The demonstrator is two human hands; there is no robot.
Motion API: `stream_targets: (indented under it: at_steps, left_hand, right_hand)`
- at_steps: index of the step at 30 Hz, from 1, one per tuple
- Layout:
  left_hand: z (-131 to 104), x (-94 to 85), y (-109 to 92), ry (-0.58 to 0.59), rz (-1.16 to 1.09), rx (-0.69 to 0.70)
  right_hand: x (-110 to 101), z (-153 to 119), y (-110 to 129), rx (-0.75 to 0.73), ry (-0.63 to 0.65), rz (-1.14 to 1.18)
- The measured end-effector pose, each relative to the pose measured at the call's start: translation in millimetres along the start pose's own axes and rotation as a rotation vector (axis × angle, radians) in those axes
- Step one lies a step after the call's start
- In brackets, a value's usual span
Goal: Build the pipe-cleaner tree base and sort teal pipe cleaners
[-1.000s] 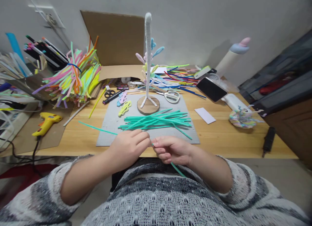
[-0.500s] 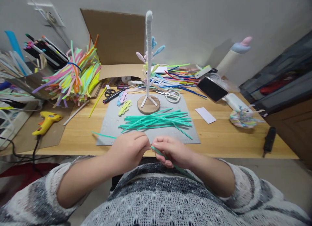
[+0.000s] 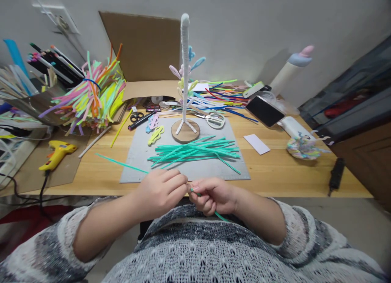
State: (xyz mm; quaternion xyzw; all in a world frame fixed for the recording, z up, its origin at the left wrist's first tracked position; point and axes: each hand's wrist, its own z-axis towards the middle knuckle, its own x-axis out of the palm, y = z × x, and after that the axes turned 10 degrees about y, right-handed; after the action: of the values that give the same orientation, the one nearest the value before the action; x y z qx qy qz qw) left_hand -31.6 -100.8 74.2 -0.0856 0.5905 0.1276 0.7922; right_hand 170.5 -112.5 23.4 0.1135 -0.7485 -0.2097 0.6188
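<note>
Both hands meet in front of the table edge around a green pipe cleaner point(image 3: 122, 164). My left hand point(image 3: 163, 189) is closed on it, and one long end sticks out leftward past the knuckles. Fingers curled, my right hand point(image 3: 214, 195) grips it too, with a tail hanging below the palm. A small piece of green shows between the fingertips; its exact shape is hidden. Just beyond lies a pile of green pipe cleaners point(image 3: 195, 150) on the grey cutting mat point(image 3: 134, 152). Behind the pile, a white wrapped stem point(image 3: 185, 71) stands upright on a round wooden base point(image 3: 185, 132).
A yellow glue gun point(image 3: 56, 154) lies at left, near a bundle of coloured pipe cleaners point(image 3: 91, 95). Scissors point(image 3: 215, 120), a phone point(image 3: 265, 111) and a white card point(image 3: 256, 144) are towards the right. Small yellow point(image 3: 156, 135) twisted shapes lie on the mat.
The pipe cleaner's left end has slid further out to the left, and its right tail shows shorter. My right hand's fingers have curled in more tightly. The view has shifted slightly.
</note>
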Motion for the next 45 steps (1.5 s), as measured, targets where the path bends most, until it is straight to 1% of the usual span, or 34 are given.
stream_targets:
  at_steps: [2, 4, 5, 7, 8, 9, 11, 12, 13, 14, 15, 16, 17, 19, 21, 23, 24, 25, 27, 29, 30, 32, 34, 36, 38, 39, 40, 41, 42, 45]
  left_hand:
    - [0, 0.5, 0, 0.012, 0.013, -0.007]
    - [0, 2.3, -1, 0.032, 0.033, -0.034]
    - [0, 3.5, -2, 0.048, 0.031, -0.052]
    - [1, 6.2, -4, 0.086, -0.033, -0.101]
    - [1, 7.4, -5, 0.106, -0.100, -0.140]
    - [1, 8.4, -6, 0.131, -0.187, -0.190]
    - [1, 9.1, -6, 0.195, -0.399, -0.310]
    - [1, 8.8, -7, 0.225, -0.503, -0.365]
    - [0, 8.0, -7, 0.243, -0.583, -0.409]
    - [0, 6.8, -8, 0.246, -0.628, -0.440]
    - [-1, 5.5, -8, 0.242, -0.635, -0.456]
    - [-1, 4.0, -10, 0.228, -0.605, -0.460]
    - [-2, 2.7, -12, 0.212, -0.544, -0.452]
    - [-3, 1.0, -17, 0.179, -0.382, -0.404]
    - [-4, 1.2, -23, 0.131, -0.229, -0.323]
    - [-6, 3.1, -30, 0.097, -0.150, -0.255]
    - [-8, 4.4, -33, 0.089, -0.156, -0.246]
    - [-9, 5.8, -37, 0.084, -0.198, -0.265]
    - [-13, 8.6, -42, 0.089, -0.389, -0.376]
    - [-15, 11.1, -46, 0.109, -0.641, -0.525]
    - [-16, 12.2, -47, 0.132, -0.753, -0.593]
    - [-17, 14.3, -47, 0.219, -0.912, -0.708]
    - [-17, 17.1, -46, 0.322, -1.019, -0.807]
    - [-15, 21.0, -42, 0.401, -1.184, -0.888]
    - [-12, 25.0, -39, 0.456, -1.429, -0.939]
    - [-11, 26.2, -37, 0.475, -1.542, -0.952]
    - [-11, 26.3, -35, 0.480, -1.608, -0.960]
    - [-12, 25.2, -33, 0.467, -1.608, -0.964]
    - [-14, 22.7, -32, 0.433, -1.544, -0.966]
    - [-30, 10.9, -25, 0.278, -1.189, -0.993]
  right_hand:
    - [1, 2, -2, -0.064, -0.092, -0.080]
    - [4, 5, -3, -0.177, -0.262, -0.215]
    - [6, 6, -4, -0.228, -0.355, -0.324]
    - [11, 6, -4, -0.320, -0.522, -0.656]
    - [12, 5, -4, -0.355, -0.568, -0.871]
    - [14, 3, -4, -0.374, -0.582, -1.096]
    - [18, -3, -3, -0.361, -0.532, -1.467]
    - [20, -6, -3, -0.339, -0.494, -1.572]
    - [21, -8, -3, -0.319, -0.473, -1.614]
    - [23, -10, -4, -0.309, -0.479, -1.590]
    - [24, -10, -5, -0.304, -0.501, -1.499]
    - [25, -9, -5, -0.287, -0.510, -1.346]
    - [25, -8, -6, -0.255, -0.501, -1.147]
    - [25, -5, -5, -0.152, -0.422, -0.704]
    - [23, -3, -4, -0.047, -0.304, -0.356]
    - [20, -3, -5, -0.004, -0.241, -0.187]
    - [19, -3, -6, -0.009, -0.235, -0.162]
    - [17, -3, -8, -0.030, -0.244, -0.169]
    - [17, -3, -12, -0.094, -0.280, -0.245]
    - [18, -2, -17, -0.129, -0.322, -0.368]
    - [19, -2, -19, -0.132, -0.349, -0.446]
    - [22, -3, -22, -0.124, -0.412, -0.642]
    - [25, -4, -24, -0.141, -0.469, -0.911]
    - [26, -5, -27, -0.191, -0.494, -1.266]
    - [26, -6, -29, -0.249, -0.471, -1.640]
    - [26, -7, -30, -0.266, -0.448, -1.788]
    - [25, -9, -29, -0.270, -0.433, -1.887]
    - [26, -12, -27, -0.256, -0.436, -1.932]
    - [26, -17, -24, -0.231, -0.464, -1.934]
    - [26, -40, -8, -0.126, -0.607, -1.831]
